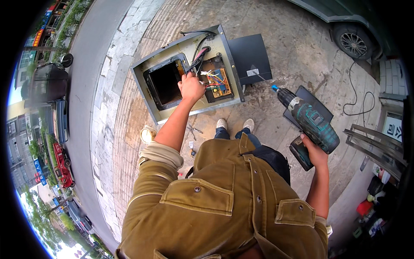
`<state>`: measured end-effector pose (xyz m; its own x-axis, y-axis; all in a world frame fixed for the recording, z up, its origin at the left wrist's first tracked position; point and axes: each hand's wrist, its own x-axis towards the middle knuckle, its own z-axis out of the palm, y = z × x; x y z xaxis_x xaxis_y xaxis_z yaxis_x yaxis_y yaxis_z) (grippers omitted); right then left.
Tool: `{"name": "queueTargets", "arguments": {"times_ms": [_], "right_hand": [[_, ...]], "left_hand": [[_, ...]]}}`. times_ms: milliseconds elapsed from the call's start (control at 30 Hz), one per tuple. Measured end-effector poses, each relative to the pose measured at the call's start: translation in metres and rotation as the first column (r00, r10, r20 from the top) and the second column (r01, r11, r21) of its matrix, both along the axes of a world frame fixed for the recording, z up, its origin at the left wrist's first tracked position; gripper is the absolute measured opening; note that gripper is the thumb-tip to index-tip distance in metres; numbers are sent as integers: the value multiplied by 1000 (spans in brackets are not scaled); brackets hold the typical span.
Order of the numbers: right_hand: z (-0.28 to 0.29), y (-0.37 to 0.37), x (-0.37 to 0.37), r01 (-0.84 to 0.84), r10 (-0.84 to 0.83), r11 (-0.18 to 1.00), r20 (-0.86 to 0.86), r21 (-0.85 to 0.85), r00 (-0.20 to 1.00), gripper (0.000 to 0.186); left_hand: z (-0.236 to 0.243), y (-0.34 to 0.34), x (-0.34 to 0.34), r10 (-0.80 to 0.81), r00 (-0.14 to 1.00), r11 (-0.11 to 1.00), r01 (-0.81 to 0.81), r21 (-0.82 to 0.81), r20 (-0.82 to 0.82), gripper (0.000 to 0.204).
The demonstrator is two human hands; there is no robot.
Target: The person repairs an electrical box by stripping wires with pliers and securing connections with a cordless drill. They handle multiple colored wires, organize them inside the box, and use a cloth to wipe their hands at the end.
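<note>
An open metal enclosure (152, 113) stands before me, with a dark square opening (165, 83), black cables (199, 54) and an orange circuit board (219, 83) inside. My left hand (191, 86) reaches into it, fingers closed on the cable bundle beside the opening. My right hand (314, 151) is out to the right, gripping the handle of a teal and black cordless drill (308, 118) whose blue-tipped chuck points up-left toward the enclosure. I wear an olive jacket; my white shoes (235, 124) show below the enclosure.
A black box (250, 58) sits right of the enclosure and a dark flat panel (320, 107) lies under the drill. Small tools (192, 129) lie on the pavement by my feet. A parked car (351, 30) stands top right, metal frames (375, 144) at right, a road left.
</note>
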<state>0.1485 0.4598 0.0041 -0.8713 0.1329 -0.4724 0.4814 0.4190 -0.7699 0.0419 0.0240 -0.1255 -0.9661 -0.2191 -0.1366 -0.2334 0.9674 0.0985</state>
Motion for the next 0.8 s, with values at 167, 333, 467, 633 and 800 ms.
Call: {"name": "queueTargets", "arguments": {"times_ms": [167,333,467,633,800], "right_hand": [[-2,23,5,34,-36,999,78,28,996,36],[-9,31,2,35,-34,999,100,-11,994,37],[-9,24,-1,-8,8,1000,11,-13,1000,30],[-11,20,4,-1,-2,1000,-135,-24,991,17],[-11,33,5,-31,34,999,69,-41,997,36]], "left_hand": [[20,12,4,1,1000,1000,-1,7,5,29],[43,-6,-5,-39,985,999,41,-4,168,30],[70,-31,-23,-96,949,991,120,-63,301,34],[78,-42,-39,-185,894,964,246,-101,408,32],[94,-71,-62,-194,884,968,244,-65,426,37]]}}
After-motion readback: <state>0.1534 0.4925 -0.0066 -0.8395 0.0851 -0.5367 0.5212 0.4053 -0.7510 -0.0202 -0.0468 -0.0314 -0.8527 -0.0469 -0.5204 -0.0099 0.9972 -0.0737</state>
